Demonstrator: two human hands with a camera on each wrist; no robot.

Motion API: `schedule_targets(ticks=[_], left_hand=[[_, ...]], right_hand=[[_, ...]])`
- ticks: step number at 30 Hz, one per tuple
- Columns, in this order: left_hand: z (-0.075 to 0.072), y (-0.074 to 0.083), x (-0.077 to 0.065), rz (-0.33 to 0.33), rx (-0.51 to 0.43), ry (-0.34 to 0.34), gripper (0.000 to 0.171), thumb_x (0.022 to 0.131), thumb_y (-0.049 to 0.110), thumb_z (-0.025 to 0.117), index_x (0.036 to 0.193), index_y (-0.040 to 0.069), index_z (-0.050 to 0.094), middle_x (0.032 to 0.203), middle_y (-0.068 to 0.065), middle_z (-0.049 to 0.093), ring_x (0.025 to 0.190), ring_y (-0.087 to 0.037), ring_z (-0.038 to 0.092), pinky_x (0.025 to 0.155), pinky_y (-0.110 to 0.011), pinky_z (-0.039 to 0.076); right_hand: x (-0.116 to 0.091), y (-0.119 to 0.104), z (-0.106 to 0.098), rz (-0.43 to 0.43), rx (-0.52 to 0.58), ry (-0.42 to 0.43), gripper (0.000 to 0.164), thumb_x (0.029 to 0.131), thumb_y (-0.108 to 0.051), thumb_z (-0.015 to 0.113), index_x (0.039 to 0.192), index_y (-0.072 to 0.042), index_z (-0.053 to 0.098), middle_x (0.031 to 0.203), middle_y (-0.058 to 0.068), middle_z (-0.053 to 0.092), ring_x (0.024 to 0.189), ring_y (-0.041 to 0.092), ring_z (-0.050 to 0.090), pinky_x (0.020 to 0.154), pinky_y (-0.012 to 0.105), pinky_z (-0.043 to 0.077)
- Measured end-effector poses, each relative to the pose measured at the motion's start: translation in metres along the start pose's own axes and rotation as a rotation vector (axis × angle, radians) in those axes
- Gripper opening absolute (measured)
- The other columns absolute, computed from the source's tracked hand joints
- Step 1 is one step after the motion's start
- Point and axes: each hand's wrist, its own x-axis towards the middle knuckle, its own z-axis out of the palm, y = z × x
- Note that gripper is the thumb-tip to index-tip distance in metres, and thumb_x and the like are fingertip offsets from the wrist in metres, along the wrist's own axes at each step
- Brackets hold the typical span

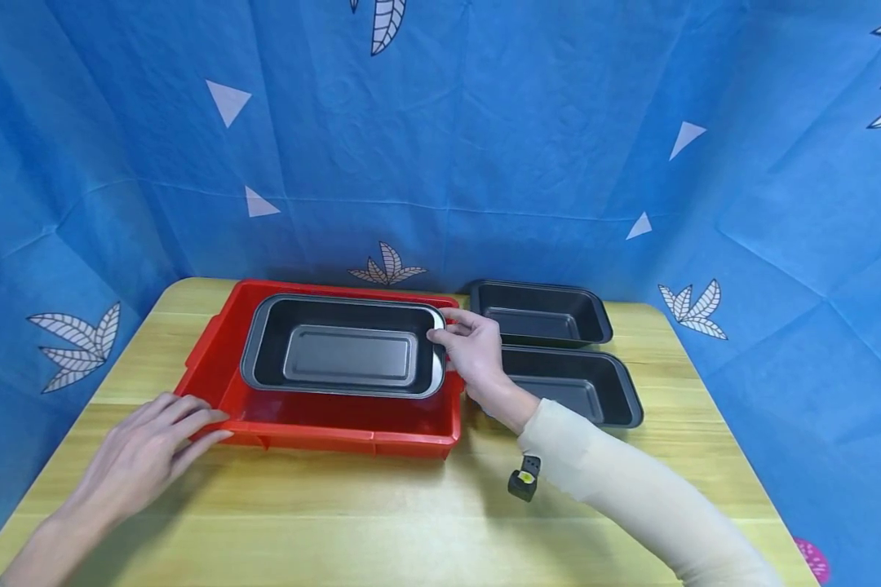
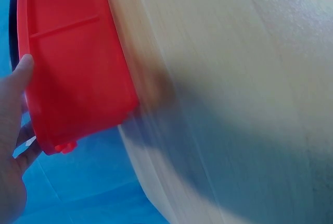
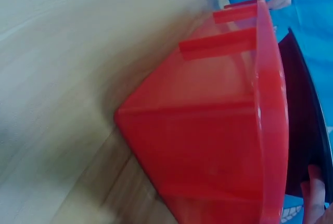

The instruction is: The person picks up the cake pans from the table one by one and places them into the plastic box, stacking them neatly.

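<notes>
A dark loaf pan [image 1: 351, 355] is over the red plastic bin [image 1: 411, 444], its right end near the bin's right rim. My right hand [image 1: 473, 350] pinches the pan's right rim, thumb on the inner side and fingers outside. The right wrist view shows the pan [image 3: 304, 114] tilted and partly above the bin's rim, with the fingertips [image 3: 312, 182] against its underside. My left hand [image 1: 147, 448] grips the bin's front left corner. In the left wrist view, that thumb [image 2: 23, 70] lies on the rim; the other fingers are partly hidden at the corner.
Two more dark loaf pans stand right of the bin: a back one [image 1: 543, 333] and a front one [image 1: 624, 399] partly behind my right hand. A light wooden table [image 1: 382, 522] carries everything. Blue patterned cloth [image 1: 440, 147] hangs behind and along both sides.
</notes>
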Motion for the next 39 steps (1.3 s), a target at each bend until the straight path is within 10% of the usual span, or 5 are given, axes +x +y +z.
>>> schedule_targets(ticks=[4,7,28,39], left_hand=[[0.001,-0.001,-0.001,0.006,-0.007,0.01,0.074,0.098,0.066,0.028,0.108,0.014,0.079,0.101,-0.007,0.075,0.091,-0.026,0.064,0.072,-0.051,0.063],[0.001,0.0,-0.001,0.002,-0.008,0.018,0.086,0.101,0.069,0.015,0.107,0.014,0.08,0.099,-0.007,0.075,0.091,-0.025,0.063,0.072,-0.051,0.063],[0.001,0.001,0.0,-0.011,-0.01,0.031,0.089,0.103,0.073,0.012,0.105,0.017,0.081,0.098,-0.004,0.075,0.09,-0.023,0.062,0.073,-0.05,0.061],[0.002,0.002,0.001,-0.006,-0.014,0.055,0.086,0.106,0.072,0.015,0.103,0.017,0.081,0.097,-0.003,0.074,0.091,-0.022,0.062,0.073,-0.049,0.06]], right_hand=[[-0.001,0.002,0.009,-0.004,-0.016,-0.006,0.035,0.093,-0.003,0.078,0.127,-0.012,0.076,0.085,0.003,0.072,0.065,0.011,0.068,0.052,0.027,0.059],[-0.002,0.003,0.014,-0.003,-0.024,-0.015,0.035,0.092,-0.003,0.078,0.126,-0.012,0.076,0.084,0.003,0.072,0.061,0.011,0.066,0.049,0.025,0.056],[0.011,0.014,0.048,-0.009,-0.142,-0.041,0.037,0.093,-0.005,0.078,0.13,-0.01,0.074,0.103,0.017,0.078,0.076,0.024,0.079,0.06,0.033,0.064],[0.014,0.016,0.052,0.131,-0.102,-0.128,0.04,0.095,-0.009,0.078,0.135,-0.01,0.07,0.112,0.017,0.08,0.088,0.027,0.081,0.078,0.042,0.066]])
